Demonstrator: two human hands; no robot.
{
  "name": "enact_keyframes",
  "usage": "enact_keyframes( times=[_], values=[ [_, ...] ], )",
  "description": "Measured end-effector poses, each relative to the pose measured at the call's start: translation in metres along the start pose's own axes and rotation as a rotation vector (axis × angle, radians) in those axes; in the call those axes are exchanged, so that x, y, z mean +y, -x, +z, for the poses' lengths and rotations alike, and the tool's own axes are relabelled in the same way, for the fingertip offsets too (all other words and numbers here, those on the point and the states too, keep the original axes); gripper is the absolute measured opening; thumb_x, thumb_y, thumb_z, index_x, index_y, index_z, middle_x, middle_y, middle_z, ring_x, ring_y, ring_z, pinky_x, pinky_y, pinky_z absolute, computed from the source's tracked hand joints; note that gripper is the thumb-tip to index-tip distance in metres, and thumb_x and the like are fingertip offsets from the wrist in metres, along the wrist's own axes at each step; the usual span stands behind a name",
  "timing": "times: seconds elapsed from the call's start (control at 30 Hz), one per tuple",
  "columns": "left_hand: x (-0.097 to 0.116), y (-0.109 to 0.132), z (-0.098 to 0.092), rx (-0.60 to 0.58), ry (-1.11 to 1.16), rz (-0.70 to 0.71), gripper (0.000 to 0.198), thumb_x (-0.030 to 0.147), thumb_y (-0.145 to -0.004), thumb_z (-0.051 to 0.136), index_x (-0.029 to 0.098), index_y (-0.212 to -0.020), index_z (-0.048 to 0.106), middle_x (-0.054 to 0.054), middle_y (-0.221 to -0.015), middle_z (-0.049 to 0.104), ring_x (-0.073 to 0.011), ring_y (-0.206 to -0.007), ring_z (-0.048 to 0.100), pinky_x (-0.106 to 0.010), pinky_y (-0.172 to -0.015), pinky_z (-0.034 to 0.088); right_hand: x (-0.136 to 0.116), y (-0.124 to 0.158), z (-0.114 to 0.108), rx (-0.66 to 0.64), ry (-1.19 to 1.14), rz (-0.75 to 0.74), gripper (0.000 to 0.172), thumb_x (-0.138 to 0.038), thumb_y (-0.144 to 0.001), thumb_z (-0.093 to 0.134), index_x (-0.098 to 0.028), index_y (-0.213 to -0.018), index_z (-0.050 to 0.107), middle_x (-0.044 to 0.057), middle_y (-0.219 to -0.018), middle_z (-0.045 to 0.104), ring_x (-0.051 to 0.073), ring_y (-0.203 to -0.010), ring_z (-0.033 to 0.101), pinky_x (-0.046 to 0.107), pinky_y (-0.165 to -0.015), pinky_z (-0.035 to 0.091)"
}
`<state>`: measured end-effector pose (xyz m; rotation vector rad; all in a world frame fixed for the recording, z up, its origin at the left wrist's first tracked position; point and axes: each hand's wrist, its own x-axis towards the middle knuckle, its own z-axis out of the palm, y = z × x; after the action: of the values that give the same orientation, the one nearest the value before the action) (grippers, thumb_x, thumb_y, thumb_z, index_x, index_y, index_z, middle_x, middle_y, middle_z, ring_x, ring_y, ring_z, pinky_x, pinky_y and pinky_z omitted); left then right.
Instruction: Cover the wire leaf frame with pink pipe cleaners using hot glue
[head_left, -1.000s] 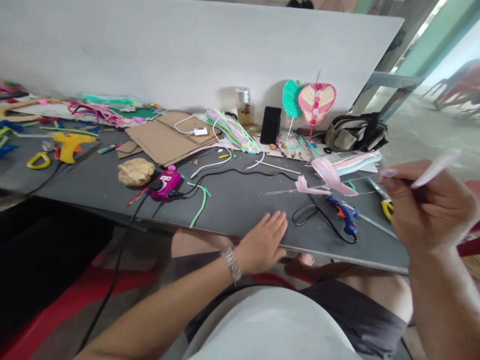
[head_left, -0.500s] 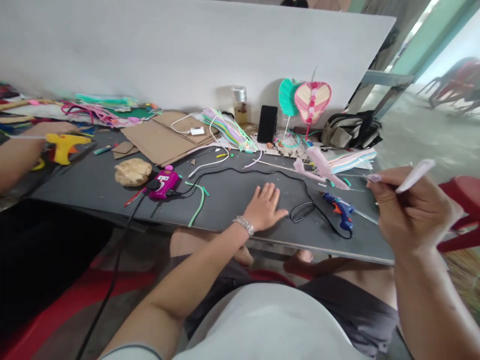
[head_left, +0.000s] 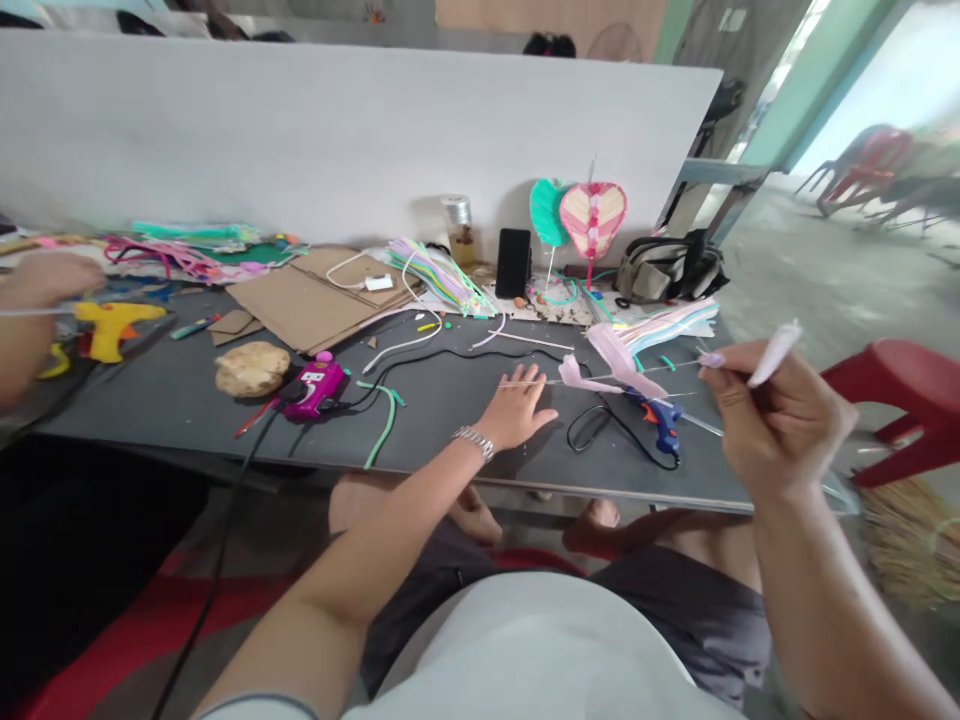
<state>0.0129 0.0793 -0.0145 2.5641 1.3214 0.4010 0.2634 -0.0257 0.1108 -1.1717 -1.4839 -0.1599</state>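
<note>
My left hand [head_left: 517, 405] lies flat and open on the dark grey table [head_left: 465, 440], fingers spread, just left of a loop of black cable [head_left: 589, 425]. A silver bracelet [head_left: 474, 441] sits on that wrist. My right hand [head_left: 776, 420] is raised at the right, closed on a pale pink straw piece [head_left: 774, 354] that sticks up between its fingers. Below and left of it lie a blue glue gun [head_left: 658, 421] and pink strips [head_left: 611, 362] on a thin wire.
A purple glue gun [head_left: 315, 385], green tubing [head_left: 382, 420], cardboard sheets [head_left: 307, 300], a straw bundle [head_left: 439, 275], a phone [head_left: 513, 263], a jar, heart-shaped crafts [head_left: 592, 215] and a bag [head_left: 667, 265] crowd the table. Another person's hand [head_left: 37, 290] is by a yellow glue gun [head_left: 112, 328]. A red stool [head_left: 907, 400] stands right.
My left hand slid forward from the table's near edge to its middle. My right hand moved left and down a little with the straw piece. Another person's hand came in at the left.
</note>
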Motion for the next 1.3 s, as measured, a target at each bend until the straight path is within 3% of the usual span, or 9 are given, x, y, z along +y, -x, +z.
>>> enact_keyframes(
  times=[0.07, 0.17, 0.3, 0.5, 0.6, 0.7, 0.8, 1.03, 1.3],
  values=[
    [0.014, -0.009, 0.011, -0.114, -0.043, 0.108, 0.062, 0.045, -0.102, 0.049, 0.007, -0.152, 0.048, -0.025, -0.164, 0.041, -0.0388, -0.156, 0.032, -0.064, -0.124, 0.023, -0.001, 0.0, -0.003, -0.027, -0.01, 0.006, 0.008, -0.028, -0.091, 0.071, -0.024, -0.084, 0.072, 0.0, -0.076, 0.069, 0.016, -0.061, 0.055, 0.032, -0.059, 0.04],
    [0.054, 0.03, 0.029, -0.148, 0.017, 0.319, 0.067, 0.042, -0.103, 0.048, 0.003, -0.156, 0.041, -0.026, -0.168, 0.033, -0.0355, -0.159, 0.025, -0.055, -0.128, 0.02, 0.0, 0.003, -0.009, -0.076, -0.011, 0.012, 0.008, -0.027, -0.093, 0.069, -0.026, -0.086, 0.072, 0.001, -0.081, 0.07, 0.017, -0.064, 0.057, 0.032, -0.061, 0.042],
    [0.089, 0.111, 0.029, -0.335, 0.447, 0.544, 0.032, 0.032, -0.103, 0.05, 0.023, -0.124, 0.072, -0.009, -0.13, 0.075, -0.0221, -0.121, 0.069, -0.031, -0.105, 0.048, 0.001, 0.007, -0.011, -0.154, -0.029, 0.001, 0.008, -0.027, -0.094, 0.068, -0.026, -0.087, 0.071, 0.0, -0.079, 0.068, 0.016, -0.064, 0.057, 0.03, -0.061, 0.044],
    [0.075, 0.149, -0.014, -0.074, 0.684, -0.017, 0.038, 0.038, -0.098, 0.059, 0.02, -0.065, 0.066, -0.001, -0.061, 0.067, -0.0152, -0.058, 0.061, -0.026, -0.059, 0.045, -0.003, 0.006, 0.003, -0.392, -0.119, 0.029, 0.014, -0.026, -0.097, 0.061, -0.022, -0.085, 0.068, -0.001, -0.071, 0.062, 0.014, -0.061, 0.053, 0.027, -0.059, 0.041],
    [0.063, 0.149, -0.041, 0.082, 0.726, -0.092, 0.05, 0.04, -0.105, 0.044, 0.021, -0.06, 0.056, 0.001, -0.054, 0.056, -0.0133, -0.051, 0.052, -0.026, -0.056, 0.043, -0.006, 0.004, 0.007, -0.459, -0.148, 0.02, 0.014, -0.023, -0.095, 0.06, -0.021, -0.084, 0.068, -0.002, -0.069, 0.06, 0.013, -0.059, 0.049, 0.026, -0.058, 0.038],
    [0.052, 0.139, -0.06, 0.348, 0.732, -0.168, 0.018, 0.035, -0.098, 0.06, 0.023, -0.106, 0.069, -0.001, -0.081, 0.068, -0.016, -0.071, 0.064, -0.028, -0.07, 0.051, -0.007, 0.002, 0.007, -0.482, -0.157, 0.055, 0.014, -0.024, -0.095, 0.06, -0.021, -0.084, 0.068, -0.003, -0.067, 0.058, 0.012, -0.057, 0.045, 0.025, -0.057, 0.035],
    [0.044, 0.112, -0.071, 0.498, 0.841, -0.224, 0.039, 0.034, -0.089, 0.074, 0.024, -0.125, 0.066, -0.007, -0.114, 0.073, -0.0215, -0.109, 0.068, -0.032, -0.092, 0.053, -0.005, 0.0, 0.01, -0.509, -0.187, 0.117, 0.014, -0.025, -0.093, 0.06, -0.02, -0.085, 0.07, -0.004, -0.063, 0.055, 0.011, -0.055, 0.043, 0.024, -0.056, 0.034],
    [0.054, 0.042, -0.087, 0.395, 1.361, -0.165, 0.044, 0.051, -0.087, 0.077, 0.019, -0.118, 0.074, -0.013, -0.117, 0.078, -0.028, -0.111, 0.073, -0.041, -0.094, 0.059, 0.004, -0.014, 0.019, -0.555, -0.177, 0.192, 0.015, -0.028, -0.09, 0.063, -0.018, -0.085, 0.073, -0.004, -0.063, 0.057, 0.011, -0.055, 0.043, 0.024, -0.057, 0.035],
    [0.065, 0.043, -0.072, 0.377, 1.675, -0.368, 0.041, 0.039, -0.073, 0.092, 0.017, -0.102, 0.074, -0.011, -0.103, 0.082, -0.0234, -0.095, 0.078, -0.037, -0.088, 0.061, 0.013, -0.023, 0.033, -0.638, -0.075, 0.179, 0.014, -0.027, -0.089, 0.061, -0.018, -0.084, 0.071, 0.0, -0.07, 0.066, 0.014, -0.063, 0.054, 0.026, -0.062, 0.039]
  ],
)
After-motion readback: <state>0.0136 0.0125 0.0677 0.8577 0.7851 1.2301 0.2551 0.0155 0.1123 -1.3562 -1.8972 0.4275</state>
